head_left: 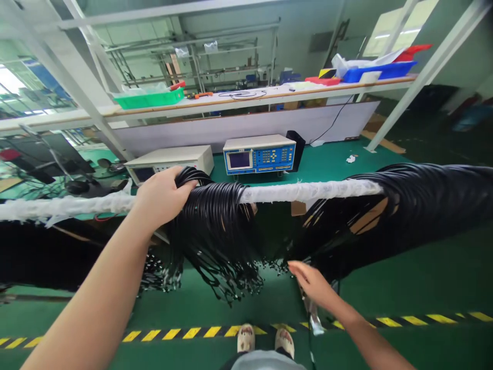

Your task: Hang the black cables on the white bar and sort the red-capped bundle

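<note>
A bunch of black cables (219, 205) hangs folded over a white-wrapped rail (308, 192). My left hand (164, 195) is closed round the upper left part of this bunch, at the rail. The cables' loose ends dangle below in a tangle, with small pale tips. Lower down on the right, my right hand (314, 285) has its fingers stretched out to the left, with a gap at the thumb. Its fingertips are close to some dangling cable ends; whether they touch cannot be made out. Nothing is visibly held there.
A thicker bundle of black cables (435, 205) hangs over the rail's right end, and more hang at left. Behind the rail, a blue-fronted tester (260, 155) and a white instrument (173, 160) stand on a green bench. A shelf above holds a green tray (150, 97) and a blue tray (379, 72).
</note>
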Tool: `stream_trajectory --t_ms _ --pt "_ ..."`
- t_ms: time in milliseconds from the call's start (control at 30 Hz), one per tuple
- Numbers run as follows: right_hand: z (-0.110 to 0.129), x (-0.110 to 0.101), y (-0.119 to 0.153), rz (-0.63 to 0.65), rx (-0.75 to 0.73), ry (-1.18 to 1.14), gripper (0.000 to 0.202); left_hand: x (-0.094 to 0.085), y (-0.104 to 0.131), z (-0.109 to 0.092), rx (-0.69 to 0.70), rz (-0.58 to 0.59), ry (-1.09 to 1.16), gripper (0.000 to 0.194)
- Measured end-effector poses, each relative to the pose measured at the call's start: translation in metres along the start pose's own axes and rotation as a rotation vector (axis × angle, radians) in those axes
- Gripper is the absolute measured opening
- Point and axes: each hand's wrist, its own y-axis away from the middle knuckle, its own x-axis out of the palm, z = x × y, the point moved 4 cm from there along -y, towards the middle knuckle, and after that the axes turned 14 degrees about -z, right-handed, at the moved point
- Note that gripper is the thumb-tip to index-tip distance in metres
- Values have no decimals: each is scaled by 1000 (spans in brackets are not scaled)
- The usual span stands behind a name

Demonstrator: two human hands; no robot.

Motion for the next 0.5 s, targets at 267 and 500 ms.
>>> stream_trajectory --t_ms 267,500 --pt "114 29 -62 40 -95 -265 22 -34 36 -48 169 -130 145 55" --pt "96 40 -21 155 -7 -250 21 -36 56 -75 262 84 -15 47"
